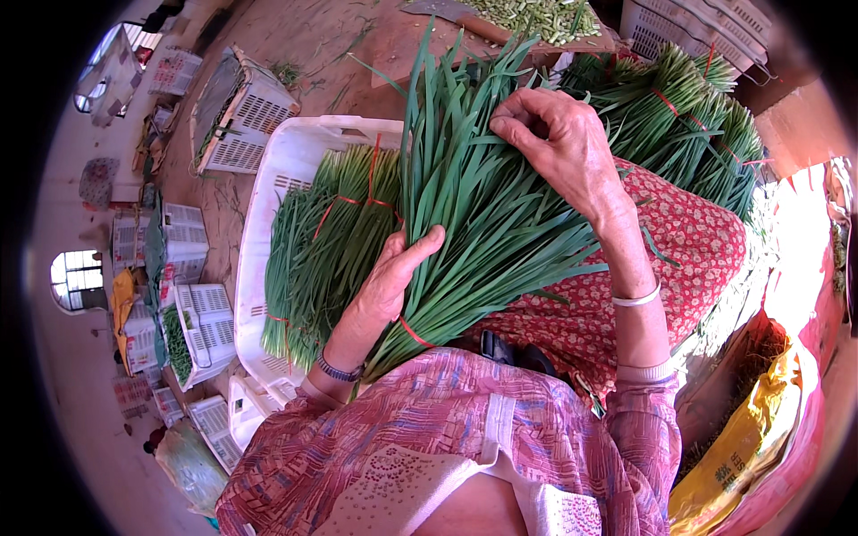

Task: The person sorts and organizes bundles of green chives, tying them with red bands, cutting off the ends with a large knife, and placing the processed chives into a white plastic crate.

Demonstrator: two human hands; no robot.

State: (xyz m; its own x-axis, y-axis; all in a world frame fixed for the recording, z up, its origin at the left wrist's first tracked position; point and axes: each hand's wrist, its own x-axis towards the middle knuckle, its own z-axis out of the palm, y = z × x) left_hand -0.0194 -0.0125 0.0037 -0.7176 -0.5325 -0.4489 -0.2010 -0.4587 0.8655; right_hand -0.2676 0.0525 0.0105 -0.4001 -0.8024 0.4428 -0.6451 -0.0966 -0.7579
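A large bundle of garlic chives (474, 205) lies across my lap, its green leaves fanning out away from me. A red band circles it near the stem end. My left hand (393, 272) grips the bundle from its left side, thumb resting over the leaves. Above the leaves on the right, my right hand (563, 143) has thumb and forefinger pinched together; what lies between the fingertips is too small to make out. Left of the bundle, a white plastic crate (253, 277) holds banded bunches of chives (331, 228).
More banded chive bunches (688, 125) are piled at the far right. Beyond my lap, a wooden board (393, 54) bears chopped green pieces (536, 20) and a knife (438, 9). Several white crates (201, 322) stand at the left. A yellow sack (742, 438) sits at my right.
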